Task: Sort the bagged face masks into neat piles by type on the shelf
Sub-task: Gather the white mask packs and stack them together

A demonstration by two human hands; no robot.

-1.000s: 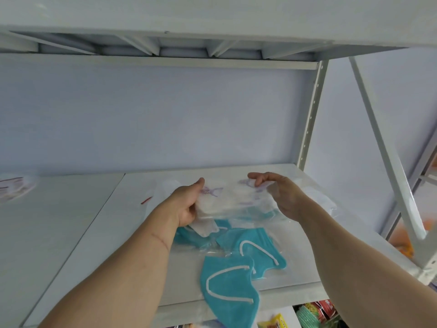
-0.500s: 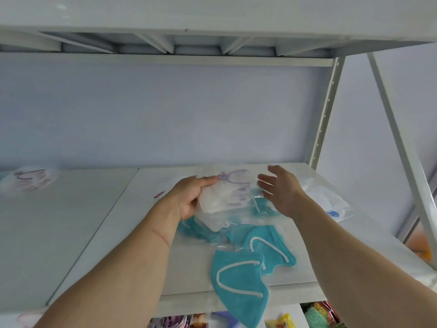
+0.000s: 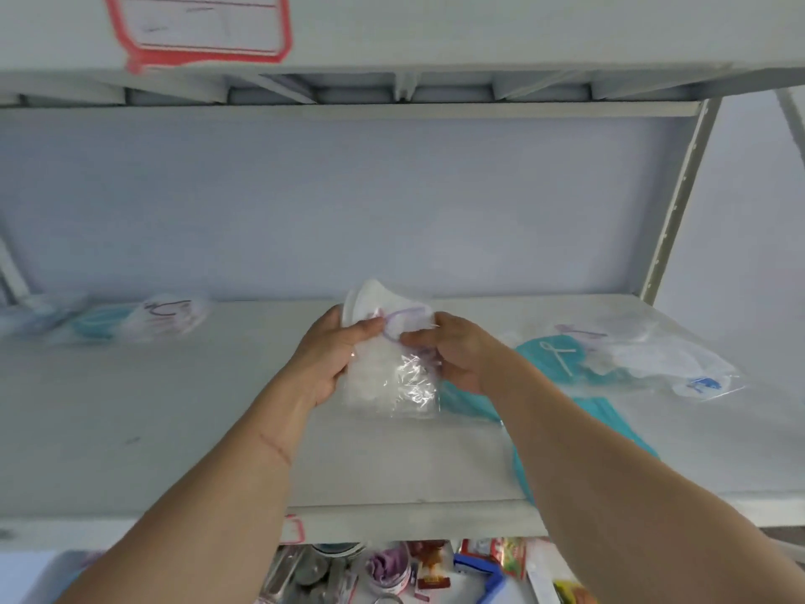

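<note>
Both bare forearms reach up and forward from the lower corners, converging toward the middle. The left hand (image 3: 331, 355) sits at about 10 o'clock from centre, palm turned inward, fingers curled with the thumb pressed across the front of a clear plastic bag holding a white mask with purple loops (image 3: 390, 364). The right hand (image 3: 457, 357), just beside it at 2 o'clock, pinches the same bag's upper right edge between thumb and curled fingers, wrist bent slightly inward

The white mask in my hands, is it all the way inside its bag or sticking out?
Sticking out. The white mask's rounded top rises above the clear bag held by both hands.
</note>
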